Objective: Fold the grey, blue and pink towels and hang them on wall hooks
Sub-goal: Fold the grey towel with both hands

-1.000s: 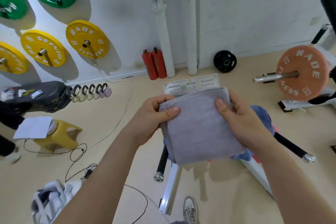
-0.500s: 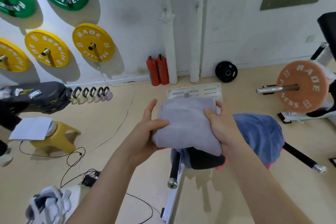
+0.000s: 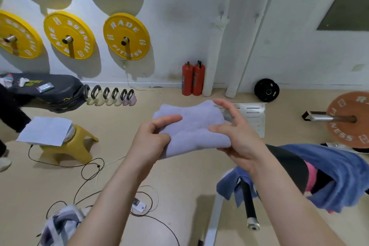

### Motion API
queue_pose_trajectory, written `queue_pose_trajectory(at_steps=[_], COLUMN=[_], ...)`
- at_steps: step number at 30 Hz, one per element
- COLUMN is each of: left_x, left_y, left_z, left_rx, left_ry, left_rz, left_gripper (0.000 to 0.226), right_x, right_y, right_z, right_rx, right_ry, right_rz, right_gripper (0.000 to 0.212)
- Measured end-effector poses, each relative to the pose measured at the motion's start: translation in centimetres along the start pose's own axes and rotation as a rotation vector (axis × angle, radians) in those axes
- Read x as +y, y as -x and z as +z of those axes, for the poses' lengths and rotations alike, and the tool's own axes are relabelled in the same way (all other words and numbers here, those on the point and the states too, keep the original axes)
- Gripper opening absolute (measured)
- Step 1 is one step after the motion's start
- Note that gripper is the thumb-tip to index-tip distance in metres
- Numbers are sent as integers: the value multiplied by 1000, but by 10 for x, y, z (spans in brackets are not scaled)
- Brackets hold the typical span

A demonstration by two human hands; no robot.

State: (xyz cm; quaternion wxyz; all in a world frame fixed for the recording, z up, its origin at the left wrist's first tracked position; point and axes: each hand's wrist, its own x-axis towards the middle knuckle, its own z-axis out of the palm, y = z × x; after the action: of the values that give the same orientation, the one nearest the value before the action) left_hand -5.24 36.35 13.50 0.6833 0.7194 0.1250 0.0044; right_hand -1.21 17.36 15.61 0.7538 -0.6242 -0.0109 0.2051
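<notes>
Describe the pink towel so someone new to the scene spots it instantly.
Look lower right at the black padded bench. A blue towel is draped over it; the pink towel is the small bright strip peeking out beneath the blue one, against the black pad. It is the only vivid pink cloth in view.

Your left hand [image 3: 151,142] hides its lower fingers beneath the grey towel [image 3: 191,126]; whether your right hand [image 3: 237,138] grips or only props its right side is unclear. The pink towel [image 3: 310,175] shows just a sliver under the blue towel [image 3: 339,166], itself cut by the right edge. The patterned shape [image 3: 61,223] at bottom left is too blurred to name.
</notes>
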Motion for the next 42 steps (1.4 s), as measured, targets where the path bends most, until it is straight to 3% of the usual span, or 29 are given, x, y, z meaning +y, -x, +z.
queue_pose_trajectory(at_steps=[4, 6, 8, 9, 11, 13, 15, 18, 20, 23, 27, 29, 32, 34, 37, 40, 42], left_x=[-1, 1, 8, 15, 33, 41, 38, 42, 54, 83, 123, 138, 156, 166, 180, 192, 201], left_y=[-32, -48, -59, -62, -67, -78, -97, -143, -182, -244, -332, -369, -417, -448, -496, -543, -577], left_z=[-24, -31, -38, -41, -40, -29, -15, -3, 0, 14, 43, 54, 67, 77, 96, 108, 112], left_rx=[23, 62, 87, 33, -230, -382, -271, 8, 100, 82, 27, -39, -129, -168, -214, -214, -206], left_ry=[-154, -356, -492, -468, -391, -538, -677, -501, -402, -367, -203, -96, -21, 65, 207, 161, 96], left_rz=[42, 79, 264, 351, 401, 441, 578, 635, 631, 617, 579, 581, 597, 564, 470, 418, 385], left_gripper=[53, 50, 48, 51, 61, 80, 82, 40, 30, 26, 24, 24, 24, 24, 21, 16, 14], right_x=[0, -5, -15, -20, -30, -38, -45, -58, -70, -96, -136, -150, -162, -167, -183, -209, -227], right_y=[-19, -28, -36, -41, -54, -70, -90, -128, -160, -217, -294, -328, -377, -408, -449, -490, -518], right_z=[26, 27, 23, 20, 16, 16, 16, 10, -1, -30, -83, -110, -131, -138, -145, -155, -163], right_rx=[58, 82, 64, 50, 29, 6, -6, -15, -5, 76, 310, 303, -57, -210, -152, 42, 154], right_ry=[72, 103, 86, 93, 139, 215, 268, 314, 321, 376, 440, 464, 36, -136, -134, 44, 193], right_rz=[-27, 3, 33, 44, 51, 39, 6, -54, -114, -240, -480, -481, -270, -224, -290, -385, -466], right_gripper=[49, 40, 28, 26, 31, 36, 35, 31, 20, 5, 3, 21, 67, 78, 64, 21, 3])
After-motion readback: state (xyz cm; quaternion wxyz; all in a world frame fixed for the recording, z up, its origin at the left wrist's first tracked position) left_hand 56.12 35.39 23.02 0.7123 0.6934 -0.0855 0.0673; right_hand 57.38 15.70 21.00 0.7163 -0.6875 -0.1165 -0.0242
